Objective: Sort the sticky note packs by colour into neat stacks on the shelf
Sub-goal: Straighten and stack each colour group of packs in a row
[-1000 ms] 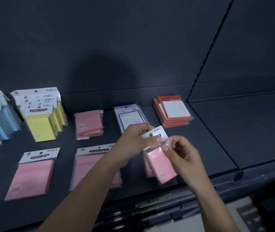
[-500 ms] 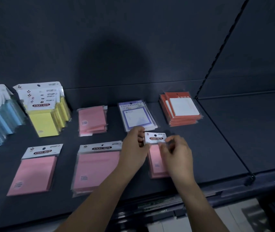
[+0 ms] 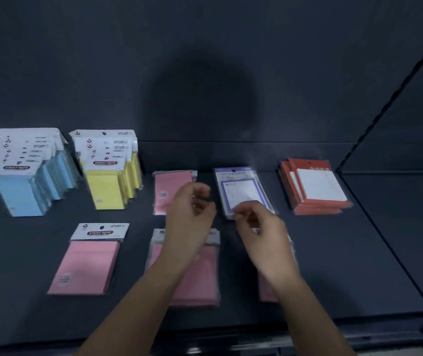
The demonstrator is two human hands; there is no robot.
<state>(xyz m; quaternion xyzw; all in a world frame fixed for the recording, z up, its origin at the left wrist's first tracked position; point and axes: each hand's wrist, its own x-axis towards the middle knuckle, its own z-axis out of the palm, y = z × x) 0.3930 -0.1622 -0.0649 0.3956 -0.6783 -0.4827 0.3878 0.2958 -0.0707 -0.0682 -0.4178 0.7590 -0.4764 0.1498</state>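
- A person's left hand (image 3: 192,209) and right hand (image 3: 259,227) hover side by side above a dark shelf (image 3: 346,265). The fingers are loosely curled, and through the motion blur neither hand appears to hold anything.
- The small pink pack (image 3: 265,291) lies flat directly beneath the right wrist and is mostly hidden by it. Its long axis runs away from the person toward the back wall (image 3: 205,73), and the right hand is the nearer.
- A larger pink stack (image 3: 200,278) sits under the left forearm. A single pink pack (image 3: 87,265) lies well left of that hand, and a rear pink stack (image 3: 171,191) lies just beyond it.
- A purple-bordered pack (image 3: 241,191) lies just beyond the right hand, with a red stack (image 3: 315,186) further right. Yellow (image 3: 110,181) and blue (image 3: 27,186) stacks stand far to the left.
- With pink in four separate spots, the sort looks unfinished.
- Bare shelf right of the right hand leaves room to work.
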